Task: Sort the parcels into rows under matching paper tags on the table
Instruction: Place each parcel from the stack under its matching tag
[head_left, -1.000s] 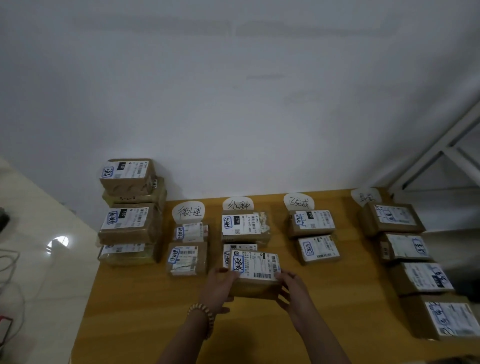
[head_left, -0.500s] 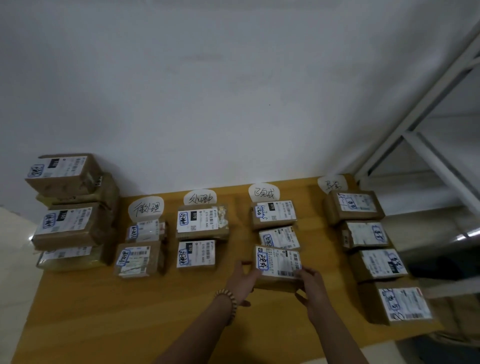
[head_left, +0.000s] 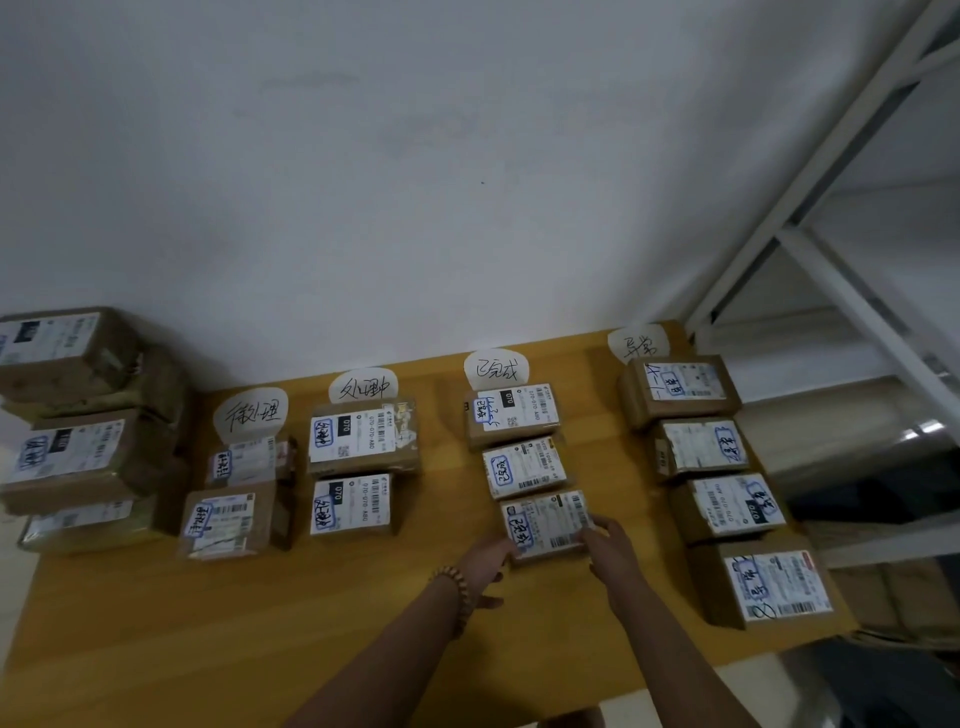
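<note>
1. Left hand (head_left: 491, 558) and right hand (head_left: 610, 551) held one parcel (head_left: 545, 522) between them, fingers curled against its left and right sides. Bead bracelet (head_left: 454, 587) on the left wrist.
2. That parcel lay label up, nearest of three in the row under the third tag (head_left: 496, 369), just beside the middle parcel (head_left: 522, 467). Could not tell whether it rested on the table (head_left: 260, 623) or sat slightly lifted.
3. Other tags stood along the wall edge: first tag (head_left: 252, 413), second tag (head_left: 363, 387), fourth tag (head_left: 636, 343).
4. Two parcels lay under the first tag, two under the second, four under the fourth.
5. A stack of parcels (head_left: 78, 426) stood at the table's left end, against the wall.
6. White shelf frame (head_left: 831, 260) to the right of the table.
</note>
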